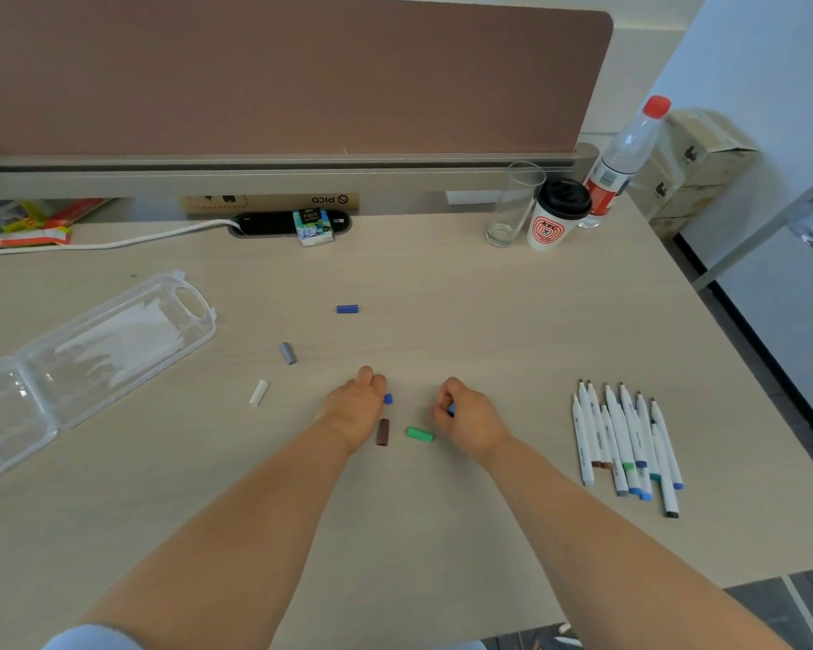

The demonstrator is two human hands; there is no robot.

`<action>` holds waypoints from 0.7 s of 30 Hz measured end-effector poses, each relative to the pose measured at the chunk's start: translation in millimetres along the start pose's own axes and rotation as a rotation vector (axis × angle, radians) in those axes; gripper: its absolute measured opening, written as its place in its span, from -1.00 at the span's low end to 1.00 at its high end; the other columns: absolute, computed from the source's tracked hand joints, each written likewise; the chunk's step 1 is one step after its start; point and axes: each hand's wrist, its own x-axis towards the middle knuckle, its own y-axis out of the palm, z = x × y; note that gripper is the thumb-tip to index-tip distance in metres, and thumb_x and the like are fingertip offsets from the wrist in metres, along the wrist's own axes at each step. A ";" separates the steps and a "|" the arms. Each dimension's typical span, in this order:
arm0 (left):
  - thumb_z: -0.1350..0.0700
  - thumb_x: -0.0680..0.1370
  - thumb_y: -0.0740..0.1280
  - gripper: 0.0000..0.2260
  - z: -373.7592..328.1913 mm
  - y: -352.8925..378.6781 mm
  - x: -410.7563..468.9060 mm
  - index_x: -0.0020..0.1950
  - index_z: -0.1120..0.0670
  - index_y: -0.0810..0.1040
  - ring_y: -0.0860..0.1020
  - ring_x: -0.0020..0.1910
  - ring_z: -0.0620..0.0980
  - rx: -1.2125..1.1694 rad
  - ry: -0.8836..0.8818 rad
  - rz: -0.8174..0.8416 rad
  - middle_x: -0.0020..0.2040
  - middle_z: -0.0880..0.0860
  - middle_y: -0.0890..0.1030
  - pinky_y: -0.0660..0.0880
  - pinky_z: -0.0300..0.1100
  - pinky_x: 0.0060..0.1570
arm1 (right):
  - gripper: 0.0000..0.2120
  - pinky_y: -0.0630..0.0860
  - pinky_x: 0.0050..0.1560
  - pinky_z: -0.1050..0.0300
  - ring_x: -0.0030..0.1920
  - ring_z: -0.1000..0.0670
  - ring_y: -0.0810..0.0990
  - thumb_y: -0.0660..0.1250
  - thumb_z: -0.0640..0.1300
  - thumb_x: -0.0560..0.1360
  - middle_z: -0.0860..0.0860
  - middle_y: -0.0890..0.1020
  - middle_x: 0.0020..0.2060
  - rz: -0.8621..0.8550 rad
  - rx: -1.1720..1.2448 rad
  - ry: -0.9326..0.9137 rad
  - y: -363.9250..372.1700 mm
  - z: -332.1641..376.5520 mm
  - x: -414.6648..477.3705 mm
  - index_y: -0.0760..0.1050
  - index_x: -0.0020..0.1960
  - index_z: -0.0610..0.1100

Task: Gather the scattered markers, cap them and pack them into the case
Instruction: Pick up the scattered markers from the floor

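Note:
Several uncapped white markers [627, 438] lie bunched at the right of the desk. Loose caps are scattered mid-desk: blue [347, 309], grey [288, 353], white [258, 392], brown [383, 432] and green [419, 434]. My left hand [357, 405] is curled over a blue cap [388, 399] at its fingertips. My right hand [465, 415] pinches a light-blue cap [450, 409], mostly hidden by the fingers. The clear plastic case [90, 354] lies open at the left.
A glass [512, 206], a lidded paper cup [557, 215] and a water bottle [625, 157] stand at the back right. A white cable [113, 241], a power socket and a tissue pack [313, 226] sit by the divider. The desk edge runs along the right.

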 end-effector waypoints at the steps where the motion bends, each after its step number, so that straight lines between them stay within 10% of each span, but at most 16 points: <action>1: 0.22 0.62 0.08 -0.79 0.8 0.4 -2.0 0.24 0.21 0.32 0.47 0.07 0.17 -0.025 -0.028 -0.002 0.23 0.17 0.32 0.38 -0.06 -0.06 | -0.77 0.29 -0.22 0.17 -0.25 -0.05 0.39 0.31 -0.11 0.51 0.00 0.44 -0.33 0.011 -0.005 0.009 1.2 0.3 0.1 0.28 -0.23 -0.09; 6: 0.22 0.60 0.04 -0.82 8.5 -0.3 -14.9 0.18 0.20 0.28 0.48 0.06 0.18 -0.246 -0.162 -0.051 0.15 0.20 0.45 0.40 -0.05 0.03 | -0.68 0.46 -0.13 0.03 -0.15 -0.20 0.56 0.23 -0.08 0.55 -0.17 0.60 -0.26 0.008 -0.096 -0.006 7.1 -0.7 0.3 0.20 -0.32 -0.03; 11: 0.21 0.59 0.02 -0.57 14.9 4.5 -20.9 0.47 0.03 0.14 0.44 0.21 0.18 -0.265 -0.139 -0.055 0.33 0.12 0.38 0.35 -0.07 0.17 | -0.90 0.49 -0.09 0.01 -0.12 -0.18 0.55 0.14 -0.16 0.56 -0.17 0.62 -0.13 -0.008 -0.162 -0.065 6.4 1.3 -3.6 0.42 -0.01 -0.14; 21: 0.14 0.59 0.09 -0.78 7.1 13.6 -34.3 0.11 0.21 0.44 0.49 0.11 0.20 -0.259 -0.248 -0.172 0.15 0.18 0.50 0.40 -0.07 0.05 | -0.67 0.36 -0.12 0.10 -0.01 -0.12 0.52 0.18 0.07 0.58 -0.14 0.55 -0.05 0.044 -0.312 -0.161 7.2 4.0 -5.2 0.56 -0.01 -0.18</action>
